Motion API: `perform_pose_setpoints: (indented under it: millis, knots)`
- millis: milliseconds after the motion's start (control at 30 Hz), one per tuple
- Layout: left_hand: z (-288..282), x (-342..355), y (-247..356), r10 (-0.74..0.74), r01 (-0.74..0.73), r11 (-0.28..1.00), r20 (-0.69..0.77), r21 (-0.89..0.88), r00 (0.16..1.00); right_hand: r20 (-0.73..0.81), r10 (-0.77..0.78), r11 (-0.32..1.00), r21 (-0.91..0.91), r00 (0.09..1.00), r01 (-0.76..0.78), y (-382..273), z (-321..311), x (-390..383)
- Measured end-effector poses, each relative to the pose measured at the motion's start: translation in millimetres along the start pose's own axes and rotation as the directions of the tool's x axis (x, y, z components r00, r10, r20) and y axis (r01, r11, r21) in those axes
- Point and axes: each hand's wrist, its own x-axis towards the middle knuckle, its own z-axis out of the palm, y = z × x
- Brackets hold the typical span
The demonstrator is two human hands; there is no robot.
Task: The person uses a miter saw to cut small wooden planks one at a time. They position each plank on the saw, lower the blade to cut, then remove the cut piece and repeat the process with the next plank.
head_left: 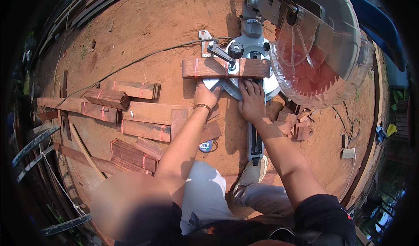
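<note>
A banded reddish-brown wooden board (205, 67) lies crosswise on the miter saw's base (270, 84), under a clamp (235, 50) with a black knob. My left hand (206, 95) is at the board's near edge on the left, fingers bent against it and partly hidden, thumb out. My right hand (252, 100) lies on the base just right of it, palm down, fingers stretched toward the board's near edge and slightly apart. The toothed blade in its clear guard (323, 67) stands to the right of the board.
Banded wood bundles (144, 130) and a blue tape measure (205, 146) lie on the dirt at left; offcuts (301, 131) and a power socket (348, 153) at right. A cable (152, 53) crosses behind. Metal bars (32, 152) edge the left. My shoe (253, 176) is near the saw's rail.
</note>
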Motion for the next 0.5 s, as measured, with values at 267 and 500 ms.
perform_pose_setpoints:
  millis: [267,500]
  knots:
    - [6.9,10.2,6.8,-0.182,0.168,0.978,0.122,0.122,0.976,0.099,0.038,0.999,0.002,0.994,-0.038,3.2,1.4,11.7]
    - [17.2,7.9,-9.2,-0.118,0.104,0.989,0.128,0.107,0.985,0.146,0.039,0.999,0.020,0.988,-0.043,6.7,6.7,12.0]
